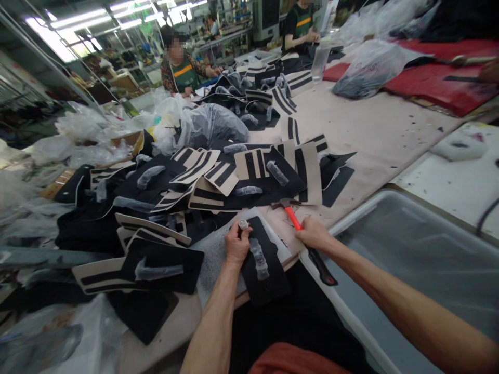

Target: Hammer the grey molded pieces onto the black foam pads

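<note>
the left hand point(236, 243) is closed around a small metal tool point(243, 224), so only the top of it shows, and the right hand point(314, 234) covers the middle of the hammer point(307, 243), whose head at 11 o'clock is too small to read. both forearms are cut off by the bottom and right edges, and the grey bin point(421, 259) at 3 o'clock also runs out of the picture. the far workers at 12 o'clock are blurred, and their hands are half hidden behind the striped pieces point(249, 166).
</note>
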A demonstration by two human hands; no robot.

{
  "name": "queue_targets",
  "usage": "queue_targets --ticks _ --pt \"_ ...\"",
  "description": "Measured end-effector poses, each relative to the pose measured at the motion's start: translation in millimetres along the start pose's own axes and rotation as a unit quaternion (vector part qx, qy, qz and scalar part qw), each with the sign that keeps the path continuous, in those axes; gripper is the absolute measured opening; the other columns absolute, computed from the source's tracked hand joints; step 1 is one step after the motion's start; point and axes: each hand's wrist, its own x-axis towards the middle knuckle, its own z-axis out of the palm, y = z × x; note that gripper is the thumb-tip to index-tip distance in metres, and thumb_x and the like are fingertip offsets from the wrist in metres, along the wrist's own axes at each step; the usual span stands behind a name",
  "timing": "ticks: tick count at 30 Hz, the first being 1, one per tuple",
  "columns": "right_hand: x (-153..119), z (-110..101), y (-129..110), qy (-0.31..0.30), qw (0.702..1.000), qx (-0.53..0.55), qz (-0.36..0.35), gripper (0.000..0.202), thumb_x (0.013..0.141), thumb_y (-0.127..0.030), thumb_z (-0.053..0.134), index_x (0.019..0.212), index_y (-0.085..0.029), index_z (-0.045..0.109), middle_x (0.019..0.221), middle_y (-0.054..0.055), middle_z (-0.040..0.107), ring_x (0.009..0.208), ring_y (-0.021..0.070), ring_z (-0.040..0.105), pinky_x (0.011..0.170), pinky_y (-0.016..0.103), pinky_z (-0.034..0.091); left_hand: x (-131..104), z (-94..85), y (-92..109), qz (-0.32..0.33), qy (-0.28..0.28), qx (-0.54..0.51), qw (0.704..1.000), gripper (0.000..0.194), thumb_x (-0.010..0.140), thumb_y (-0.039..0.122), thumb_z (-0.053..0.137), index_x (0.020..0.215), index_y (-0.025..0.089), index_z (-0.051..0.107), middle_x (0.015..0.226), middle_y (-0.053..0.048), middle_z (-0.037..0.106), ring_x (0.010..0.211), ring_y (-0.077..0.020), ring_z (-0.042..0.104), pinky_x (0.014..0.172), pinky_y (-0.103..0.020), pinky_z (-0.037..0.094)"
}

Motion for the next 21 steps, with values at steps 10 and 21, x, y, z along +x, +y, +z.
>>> queue_targets --ticks 10,21 --pt "-63.9 -19.4 -47.9 0.004 0.979 0.065 -0.195 0.034 0.096 -0.050 0.032 0.079 -0.022 0.042 0.057 -0.006 0.037 0.044 0.0096 0.034 0.042 0.022 0.027 -2.2 -4.1 -5.5 0.027 -0.043 0.008 0.999 0.018 0.086 0.022 0.061 0.103 0.022 0.066 0.093 -0.004 0.076 0.086 -0.0200 0.071 0.082 -0.031 0.054" --pt "-93.1 -30.7 -93.3 0.153 0.837 -0.291 -0.439 0.026 0.100 -0.037 0.039 0.082 -0.021 0.050 0.063 0.000 0.054 0.050 0.0121 0.045 0.050 0.027 0.025 -1.7 -3.8 -5.6 0.025 -0.043 0.006 0.999 0.015 0.086 0.021 0.060 0.099 0.022 0.067 0.090 -0.003 0.074 0.082 -0.0187 0.068 0.076 -0.029 0.051"
